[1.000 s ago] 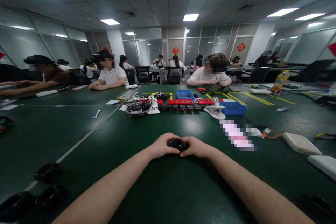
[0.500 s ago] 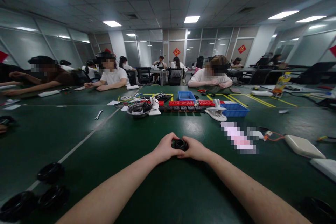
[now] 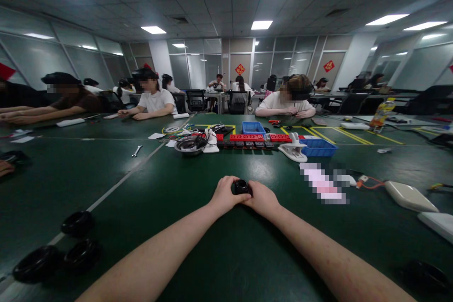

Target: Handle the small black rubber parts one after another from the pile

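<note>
My left hand and my right hand are closed from either side around one small, glossy black ring-shaped part. Its round hole faces up and toward me. The left thumb lies across the near side of the part, and the right fingers are mostly hidden behind the back of the hand. At the lower left, three similar black rings lie on the table: one farther back, one at the front and one to its right. Another dark, rounded thing sits at the lower right, blurred.
Across the green table stand a metal bowl with cables, red power strips, a white clamp base and a blue bin. A wrench lies left, a pale box right. People sit opposite.
Both hands and the black ring have shifted slightly away from me, and the ring looks a little turned between the fingers. The whole view has swung slightly.
</note>
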Tool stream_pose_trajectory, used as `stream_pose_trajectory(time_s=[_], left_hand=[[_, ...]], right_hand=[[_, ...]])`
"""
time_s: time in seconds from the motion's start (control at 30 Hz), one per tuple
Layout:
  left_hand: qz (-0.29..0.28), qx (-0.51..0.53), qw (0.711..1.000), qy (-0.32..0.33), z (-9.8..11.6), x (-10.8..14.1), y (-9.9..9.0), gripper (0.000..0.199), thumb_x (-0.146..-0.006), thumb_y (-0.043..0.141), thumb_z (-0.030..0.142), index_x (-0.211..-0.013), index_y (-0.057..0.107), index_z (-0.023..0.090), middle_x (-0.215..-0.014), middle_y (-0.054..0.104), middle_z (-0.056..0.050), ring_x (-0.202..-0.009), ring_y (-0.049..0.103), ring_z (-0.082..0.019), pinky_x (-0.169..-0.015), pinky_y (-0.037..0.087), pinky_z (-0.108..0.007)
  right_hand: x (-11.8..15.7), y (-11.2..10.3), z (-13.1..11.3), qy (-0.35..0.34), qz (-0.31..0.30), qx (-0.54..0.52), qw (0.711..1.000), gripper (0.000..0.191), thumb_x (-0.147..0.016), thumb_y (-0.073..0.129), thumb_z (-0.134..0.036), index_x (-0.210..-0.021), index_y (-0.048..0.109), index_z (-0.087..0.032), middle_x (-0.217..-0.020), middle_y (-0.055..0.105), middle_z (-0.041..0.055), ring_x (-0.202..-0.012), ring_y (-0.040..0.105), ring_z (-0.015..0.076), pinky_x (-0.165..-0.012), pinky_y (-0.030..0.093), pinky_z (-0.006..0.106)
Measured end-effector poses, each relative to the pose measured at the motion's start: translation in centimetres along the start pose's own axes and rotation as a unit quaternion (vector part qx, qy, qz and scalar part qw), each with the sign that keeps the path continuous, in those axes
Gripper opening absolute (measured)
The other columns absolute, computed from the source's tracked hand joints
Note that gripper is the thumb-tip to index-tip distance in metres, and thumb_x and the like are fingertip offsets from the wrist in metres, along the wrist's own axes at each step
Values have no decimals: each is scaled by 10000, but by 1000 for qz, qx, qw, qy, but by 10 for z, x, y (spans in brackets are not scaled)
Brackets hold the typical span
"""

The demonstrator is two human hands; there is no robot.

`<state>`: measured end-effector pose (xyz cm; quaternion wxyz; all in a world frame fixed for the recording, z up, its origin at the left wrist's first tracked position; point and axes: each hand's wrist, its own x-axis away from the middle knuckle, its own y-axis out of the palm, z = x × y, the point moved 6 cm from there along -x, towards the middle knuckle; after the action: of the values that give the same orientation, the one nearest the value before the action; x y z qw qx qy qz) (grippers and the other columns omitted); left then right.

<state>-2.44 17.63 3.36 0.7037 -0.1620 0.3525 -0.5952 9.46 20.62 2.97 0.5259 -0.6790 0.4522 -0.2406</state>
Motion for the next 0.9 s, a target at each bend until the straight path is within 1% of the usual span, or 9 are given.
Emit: stream_pose_trajectory(time_s=[0.1,0.2,0.27,0.33,0.47,0.6,0.73,0.83,0.9], left_hand=[[-59,36,997,35,2,1,-4,553,-567,673,443,-1040,512,205,-1046,505,-75,-1001,457,-231,-866,361,-349],[-117,69,990,32,-4,-2,-5,701,-562,682,427,-1177,414,225,-1136,456,-87,-1029,450,-234,-839,389,-348],[-135,65,988,36,-8,-5,-6,787,-528,704,418,-1218,371,240,-1152,446,-85,-1047,436,-243,-848,384,-361],[-132,44,989,48,-10,-8,-7,817,-501,713,434,-1221,375,248,-1141,459,-81,-1063,420,-254,-885,351,-381],[-113,-6,992,64,-8,-8,-5,737,-494,698,482,-1148,456,243,-1083,507,-67,-1021,443,-260,-865,353,-377],[-89,-76,991,63,-2,-7,1,525,-545,668,459,-985,544,201,-930,561,-58,-881,500,-247,-761,389,-340],[-81,-113,988,61,0,-6,5,349,-599,640,359,-895,560,191,-842,569,-44,-821,513,-227,-703,391,-300],[-85,-104,988,72,0,-6,5,356,-609,629,409,-880,560,189,-826,573,-40,-797,517,-220,-682,391,-293],[-87,-98,988,77,0,-5,4,389,-603,626,454,-883,560,193,-827,576,-37,-790,517,-218,-674,391,-292]], right_hand=[[0,-6,7,-21,-9,-63,998,327,-631,586,-471,-700,476,-170,-694,533,14,-612,480,133,-508,307,224],[-3,-11,13,-42,-20,-148,988,318,-637,590,-453,-691,445,-175,-644,494,-21,-594,447,115,-516,320,216],[-6,-12,16,-39,-31,-207,977,288,-668,570,-424,-739,442,-176,-656,490,-28,-590,445,107,-527,338,215],[-8,-11,18,-29,-40,-251,967,283,-695,548,-401,-828,447,-172,-697,501,-22,-598,458,105,-548,359,222],[-9,-7,15,-25,-14,-260,965,433,-675,564,-423,-1000,437,-167,-827,518,15,-662,491,125,-597,387,249],[-5,-6,5,-33,41,-223,973,555,-593,638,-423,-1051,444,-177,-918,506,39,-775,498,158,-665,396,272],[-4,-6,-5,-52,54,-209,975,402,-591,642,-369,-930,516,-193,-891,527,24,-803,500,163,-689,390,274],[-5,-12,-6,-52,63,-253,964,332,-624,603,-316,-916,507,-189,-864,548,20,-781,508,154,-684,396,269],[-5,-20,-2,-47,102,-293,949,303,-635,572,-277,-908,481,-183,-859,549,23,-783,510,155,-695,400,277]])
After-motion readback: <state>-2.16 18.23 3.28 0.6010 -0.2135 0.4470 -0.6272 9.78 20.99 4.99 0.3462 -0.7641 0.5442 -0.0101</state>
